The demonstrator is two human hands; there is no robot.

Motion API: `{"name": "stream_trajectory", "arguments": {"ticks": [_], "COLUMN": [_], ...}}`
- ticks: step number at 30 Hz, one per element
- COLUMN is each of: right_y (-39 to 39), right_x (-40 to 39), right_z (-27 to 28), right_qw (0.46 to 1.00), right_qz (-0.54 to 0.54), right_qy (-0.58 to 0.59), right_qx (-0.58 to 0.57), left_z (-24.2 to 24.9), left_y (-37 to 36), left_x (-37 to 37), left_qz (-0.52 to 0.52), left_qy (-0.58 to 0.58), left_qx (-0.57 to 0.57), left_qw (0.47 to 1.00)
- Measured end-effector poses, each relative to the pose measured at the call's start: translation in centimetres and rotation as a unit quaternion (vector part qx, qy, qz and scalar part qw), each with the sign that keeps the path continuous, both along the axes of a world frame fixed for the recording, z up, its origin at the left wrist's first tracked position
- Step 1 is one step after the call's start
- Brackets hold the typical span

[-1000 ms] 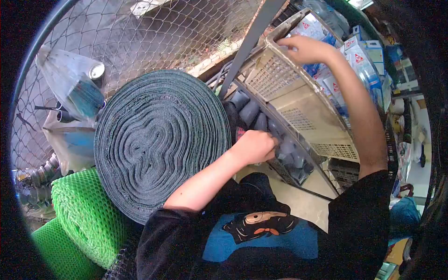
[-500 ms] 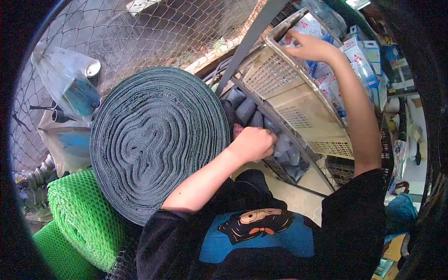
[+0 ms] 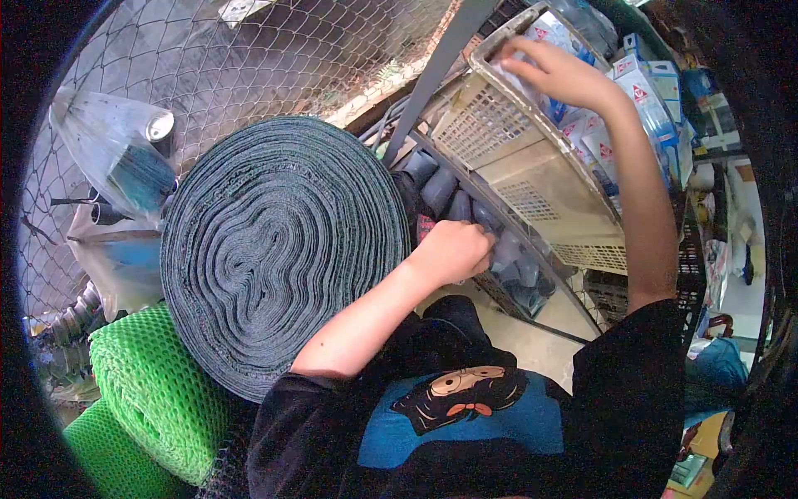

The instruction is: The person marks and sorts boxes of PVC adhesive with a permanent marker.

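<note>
My right hand [image 3: 559, 73] reaches over the upper end of a dirty cream plastic crate [image 3: 532, 179]. Its fingers are apart and dip inside, close to blue-and-white boxes [image 3: 594, 141] with red marks; the fingertips are partly blurred. Lower down, my left hand [image 3: 454, 252] is closed beside a rack of grey cup-shaped plastic parts [image 3: 438, 191]. The curled fingers face away, so whatever they may hold is hidden. A small red printed patch [image 3: 425, 225] shows just behind that wrist. The crate is tilted, resting above the rack.
A big roll of dark grey-green netting [image 3: 278, 249] stands at my left. Below it lie rolls of green plastic mesh [image 3: 154, 391]. Clear bags [image 3: 125, 154] hang on a chain-link fence [image 3: 274, 58]. A grey metal post [image 3: 440, 71] rises beside the crate.
My right hand has shifted slightly up and left along the crate, its fingers bending further in. The left hand stays nearly in place. The view has moved a little.
</note>
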State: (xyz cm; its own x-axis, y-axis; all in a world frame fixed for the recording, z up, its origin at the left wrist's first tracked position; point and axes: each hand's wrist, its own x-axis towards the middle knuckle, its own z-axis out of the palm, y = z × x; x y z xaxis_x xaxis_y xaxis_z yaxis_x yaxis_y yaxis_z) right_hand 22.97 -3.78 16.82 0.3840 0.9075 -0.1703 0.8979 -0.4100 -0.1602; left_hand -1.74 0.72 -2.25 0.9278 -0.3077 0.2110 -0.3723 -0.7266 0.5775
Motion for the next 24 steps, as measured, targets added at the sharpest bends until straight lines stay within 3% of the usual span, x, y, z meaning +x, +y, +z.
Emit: {"name": "stream_trajectory", "arguments": {"ticks": [5,8,11,12,17,21,23,24], "right_y": [-1.4,-2.3,-3.3,-3.8,-6.5,-9.0,-9.6,-9.7], "right_x": [-0.9,-1.6,-4.4,-5.6,-12.4,-16.3,-17.6,-18.3], "right_z": [-0.2,0.3,2.2,3.0,5.9,4.9,3.7,2.8], "right_qw": [0.986,0.982,0.951,0.948,0.842,0.688,0.634,0.619], "right_qz": [0.03,-0.003,-0.052,-0.094,-0.155,-0.246,-0.234,-0.267], "right_qy": [-0.061,-0.078,-0.136,-0.073,-0.211,-0.031,0.035,0.043], "right_qx": [0.15,0.174,0.274,0.295,0.472,0.682,0.736,0.737], "left_z": [0.1,0.0,-0.2,-0.2,2.1,5.7,9.3,9.8], "left_y": [0.1,0.0,-0.1,-0.1,1.1,3.7,5.4,6.1], "left_x": [0.0,0.0,0.1,0.0,0.2,0.3,-1.0,-1.2], "left_qz": [-0.002,-0.001,-0.004,-0.004,0.009,0.083,0.149,0.168], "left_qy": [0.003,0.003,0.011,0.009,-0.015,-0.092,0.002,-0.051], "left_qx": [-0.001,-0.005,-0.011,-0.017,-0.15,-0.289,-0.403,-0.402], "left_qw": [1.0,1.0,1.0,1.0,0.988,0.949,0.903,0.899]}}
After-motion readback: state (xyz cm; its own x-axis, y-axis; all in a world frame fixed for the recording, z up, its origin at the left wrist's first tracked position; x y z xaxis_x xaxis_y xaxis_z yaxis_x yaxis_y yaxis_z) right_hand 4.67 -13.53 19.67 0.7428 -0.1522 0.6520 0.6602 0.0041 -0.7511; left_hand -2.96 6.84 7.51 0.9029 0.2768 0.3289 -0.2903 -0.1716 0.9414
